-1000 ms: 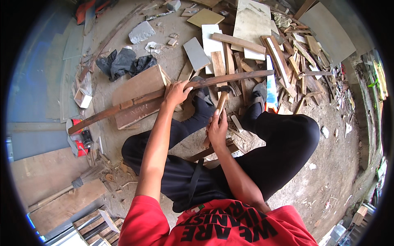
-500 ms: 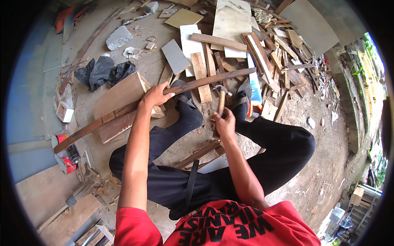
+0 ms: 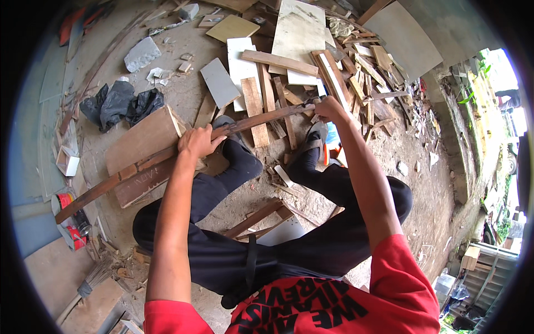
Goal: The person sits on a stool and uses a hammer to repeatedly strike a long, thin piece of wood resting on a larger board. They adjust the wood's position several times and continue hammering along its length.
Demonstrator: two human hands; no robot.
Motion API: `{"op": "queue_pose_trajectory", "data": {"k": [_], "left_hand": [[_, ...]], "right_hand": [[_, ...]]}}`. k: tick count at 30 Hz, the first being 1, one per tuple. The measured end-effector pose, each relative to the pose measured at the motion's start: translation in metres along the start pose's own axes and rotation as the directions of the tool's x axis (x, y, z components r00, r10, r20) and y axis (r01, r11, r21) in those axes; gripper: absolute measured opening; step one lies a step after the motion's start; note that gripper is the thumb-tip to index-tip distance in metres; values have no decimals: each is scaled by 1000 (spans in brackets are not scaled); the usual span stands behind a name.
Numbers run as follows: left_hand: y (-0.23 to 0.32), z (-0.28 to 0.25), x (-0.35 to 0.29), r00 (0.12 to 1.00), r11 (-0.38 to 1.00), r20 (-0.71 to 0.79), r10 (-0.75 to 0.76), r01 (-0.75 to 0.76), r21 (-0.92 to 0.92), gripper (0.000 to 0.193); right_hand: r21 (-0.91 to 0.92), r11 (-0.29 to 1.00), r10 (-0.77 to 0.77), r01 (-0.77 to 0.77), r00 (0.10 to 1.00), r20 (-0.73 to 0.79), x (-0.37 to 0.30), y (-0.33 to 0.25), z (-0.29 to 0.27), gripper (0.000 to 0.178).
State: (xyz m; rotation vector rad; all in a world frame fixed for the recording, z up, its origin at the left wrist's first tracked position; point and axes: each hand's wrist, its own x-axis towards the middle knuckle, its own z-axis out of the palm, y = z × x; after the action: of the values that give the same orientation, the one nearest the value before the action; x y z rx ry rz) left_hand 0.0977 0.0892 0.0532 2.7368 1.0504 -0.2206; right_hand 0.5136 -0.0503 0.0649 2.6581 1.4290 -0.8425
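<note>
A long, narrow, dark wooden strip slants across in front of me, from low at the left to higher at the right. Near its middle, my left hand is closed around it. My right hand is at its right end, closed on the hammer; only a little of the metal head shows there, and the handle is hidden by the hand. Beneath the strip on the left lies a brown wooden box-like piece. My feet rest on both sides of a short plank.
Scrap boards and sticks pile up ahead and to the right. A black plastic bag and a concrete lump lie on the left. A red-and-white can sits by the strip's lower end. Between my legs is a wooden frame.
My right hand has moved forward and right with the hammer, from between my legs to the strip's right end. My left hand still grips the strip. The view has shifted slightly.
</note>
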Motion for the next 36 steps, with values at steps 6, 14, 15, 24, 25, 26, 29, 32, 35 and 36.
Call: {"op": "queue_pose_trajectory", "data": {"k": [6, 14, 15, 24, 25, 26, 29, 32, 35, 36], "left_hand": [[2, 1, 0, 1000, 999, -1, 4, -4, -46, 62], [-13, -1, -15, 998, 998, 22, -59, 60, -34, 65], [-24, -4, -28, 993, 994, 34, -112, 112, -2, 66], [-14, -2, -13, 997, 994, 11, -71, 72, -82, 64], [-16, -5, -15, 995, 992, 23, -94, 96, -81, 65], [9, -9, 0, 999, 993, 19, -30, 32, -110, 66], [6, -5, -1, 999, 996, 0, -37, 37, -77, 64], [6, -7, -3, 999, 998, 5, -36, 36, -49, 65], [1, -7, -4, 999, 998, 29, -40, 41, -41, 70], [3, -8, -3, 999, 998, 29, -36, 38, -41, 70]], "right_hand": [[-592, 697, -264, 404, 913, 312, 73, 3, 13, 19], [-313, 941, -11, 124, 940, 340, 99, -85, 38, 23], [-188, 982, 80, -13, 932, 354, 88, -126, 35, 22], [-95, 992, 106, -79, 940, 323, 53, -119, 54, 19], [262, 911, 252, -317, 934, 254, 32, -138, 59, 18], [483, 770, 397, -416, 906, 147, 45, -71, 80, 27], [862, 370, 615, -346, 787, 52, 18, -132, 136, 102], [690, 716, 368, -107, 898, -243, -12, -152, 160, 103], [664, 747, 332, -31, 883, -331, -28, -168, 163, 104], [629, 777, 300, -3, 881, -366, -27, -168, 166, 104]]}}
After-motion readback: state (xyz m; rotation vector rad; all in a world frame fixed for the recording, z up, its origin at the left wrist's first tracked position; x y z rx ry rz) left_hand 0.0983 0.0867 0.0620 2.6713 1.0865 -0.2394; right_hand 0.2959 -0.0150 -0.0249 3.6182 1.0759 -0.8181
